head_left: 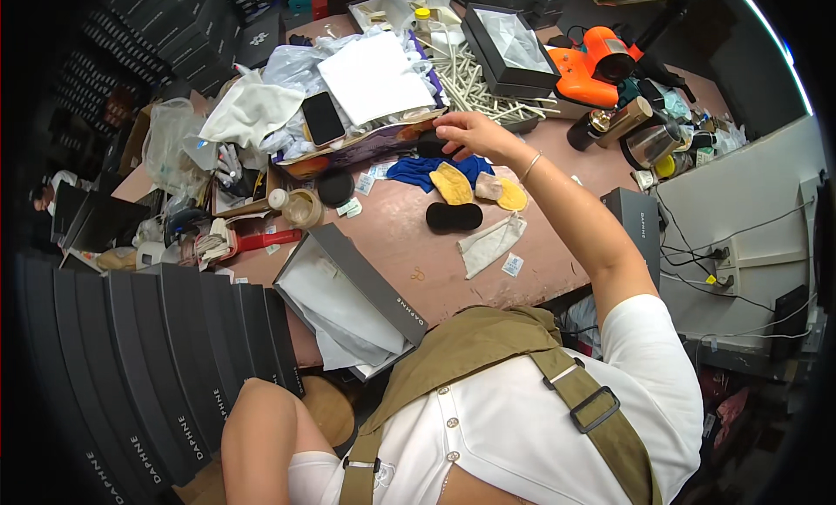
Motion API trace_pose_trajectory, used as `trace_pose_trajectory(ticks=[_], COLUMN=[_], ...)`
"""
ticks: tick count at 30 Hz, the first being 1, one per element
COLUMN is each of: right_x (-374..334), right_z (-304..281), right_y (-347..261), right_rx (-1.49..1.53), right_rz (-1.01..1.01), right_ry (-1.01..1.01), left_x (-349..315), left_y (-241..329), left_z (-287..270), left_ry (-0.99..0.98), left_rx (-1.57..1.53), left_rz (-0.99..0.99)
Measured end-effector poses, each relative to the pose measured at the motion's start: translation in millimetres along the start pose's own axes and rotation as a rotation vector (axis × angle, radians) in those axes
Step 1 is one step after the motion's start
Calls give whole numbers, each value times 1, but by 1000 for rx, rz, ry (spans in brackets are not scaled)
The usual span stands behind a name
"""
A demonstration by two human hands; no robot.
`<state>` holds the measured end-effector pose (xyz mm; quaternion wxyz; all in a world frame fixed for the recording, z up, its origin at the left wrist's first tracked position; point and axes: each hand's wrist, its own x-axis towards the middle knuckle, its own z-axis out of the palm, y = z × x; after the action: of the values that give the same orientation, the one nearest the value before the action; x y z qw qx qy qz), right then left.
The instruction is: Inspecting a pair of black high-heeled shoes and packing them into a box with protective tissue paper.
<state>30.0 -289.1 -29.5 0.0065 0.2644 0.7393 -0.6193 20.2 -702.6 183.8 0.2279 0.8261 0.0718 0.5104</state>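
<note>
My right hand (477,135) reaches over the far side of the table, its fingers apart and slightly curled. Just under the fingertips sits a small dark object (429,145); whether they touch it I cannot tell. Below lie a blue cloth (418,172), a yellow cloth pad (452,185), a round yellow sponge (512,194) and a beige block (488,187). Nearer are a black oval pad (454,217) and a cream cloth (489,246). My left forearm (261,431) hangs at the lower left, and its hand is out of sight.
An open dark shoebox with white tissue (344,309) rests at the table's near left edge. Stacked dark boxes (174,357) stand left. Farther back are a phone (323,119), white sheets (377,78), a tray of white sticks (475,85) and an orange tool (592,68).
</note>
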Motion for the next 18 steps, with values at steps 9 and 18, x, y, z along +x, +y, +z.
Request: trace_pose_trajectory(ticks=[9,18], right_x=[46,47], right_z=[-18,1], right_y=[7,10], right_rx=[124,91], right_rz=[47,63], right_ry=[56,-44], left_x=[2,9], left_y=[-16,-14], left_z=[-17,-17], left_ry=[15,30], left_rx=[17,74], left_rz=[21,38])
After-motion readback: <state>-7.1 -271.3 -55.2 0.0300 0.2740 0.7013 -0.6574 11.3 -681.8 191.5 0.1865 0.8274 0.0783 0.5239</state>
